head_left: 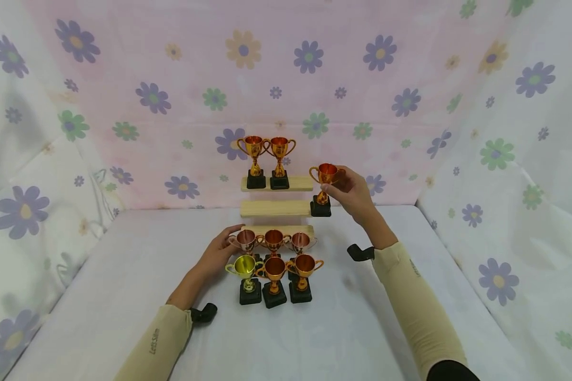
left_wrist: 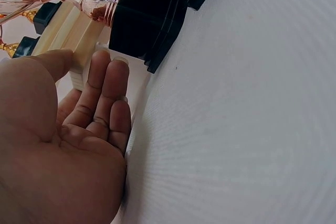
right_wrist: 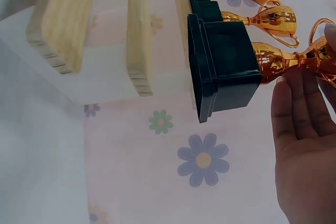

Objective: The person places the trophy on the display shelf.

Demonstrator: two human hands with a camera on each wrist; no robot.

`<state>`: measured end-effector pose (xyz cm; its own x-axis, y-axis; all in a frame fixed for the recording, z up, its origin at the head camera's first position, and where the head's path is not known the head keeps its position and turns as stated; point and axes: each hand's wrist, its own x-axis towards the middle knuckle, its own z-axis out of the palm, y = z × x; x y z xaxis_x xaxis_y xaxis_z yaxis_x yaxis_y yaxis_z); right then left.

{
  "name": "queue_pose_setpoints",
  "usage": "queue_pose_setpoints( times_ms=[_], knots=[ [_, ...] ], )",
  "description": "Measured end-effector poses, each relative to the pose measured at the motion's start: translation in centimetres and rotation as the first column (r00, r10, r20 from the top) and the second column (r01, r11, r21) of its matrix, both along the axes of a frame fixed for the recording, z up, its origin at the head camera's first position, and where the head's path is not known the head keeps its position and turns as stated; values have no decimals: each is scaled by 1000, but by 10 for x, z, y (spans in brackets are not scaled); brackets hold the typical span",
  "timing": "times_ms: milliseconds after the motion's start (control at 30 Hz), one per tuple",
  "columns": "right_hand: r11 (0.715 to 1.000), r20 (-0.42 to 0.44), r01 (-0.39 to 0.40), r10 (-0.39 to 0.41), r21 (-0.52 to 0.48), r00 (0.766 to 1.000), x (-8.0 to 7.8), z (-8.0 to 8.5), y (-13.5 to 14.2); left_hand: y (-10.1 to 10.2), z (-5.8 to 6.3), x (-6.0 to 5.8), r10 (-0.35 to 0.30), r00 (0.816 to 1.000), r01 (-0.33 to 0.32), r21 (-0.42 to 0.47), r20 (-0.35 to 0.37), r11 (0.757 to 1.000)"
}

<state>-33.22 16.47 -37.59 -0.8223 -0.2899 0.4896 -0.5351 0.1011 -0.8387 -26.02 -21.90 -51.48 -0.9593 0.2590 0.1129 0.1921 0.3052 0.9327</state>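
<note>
My right hand grips a small orange-gold trophy by its stem and cup. It is upright, its black base beside the right end of the tiered wooden stand. Two matching trophies stand side by side at the left and middle of the top step. At the stand's lower left end, my left hand holds the bottom step between thumb and fingers. Close to those fingers is the black base of a rose-gold trophy. The index finger is partly hidden in the left wrist view.
Two rows of trophies stand before the stand: rose-gold and copper ones behind, a yellow-gold one and two orange-gold ones in front. A white cloth covers the table. Flowered cloth hangs behind and at both sides.
</note>
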Motion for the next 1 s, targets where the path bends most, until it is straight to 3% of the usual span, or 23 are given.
queue_pose_setpoints(
  times_ms=[267,600,1000],
  knots=[
    [1000,25,-5,5,-15,1000,-14,14,-8,-1,-1,2,2,1000,-2,12,10,1000],
    [996,49,35,-38,76,998,-28,34,-18,-2,-1,-2,-5,1000,5,10,-5,1000],
    [989,85,63,-75,133,994,-43,39,-33,0,2,1,-16,1000,16,25,22,1000]
  ],
)
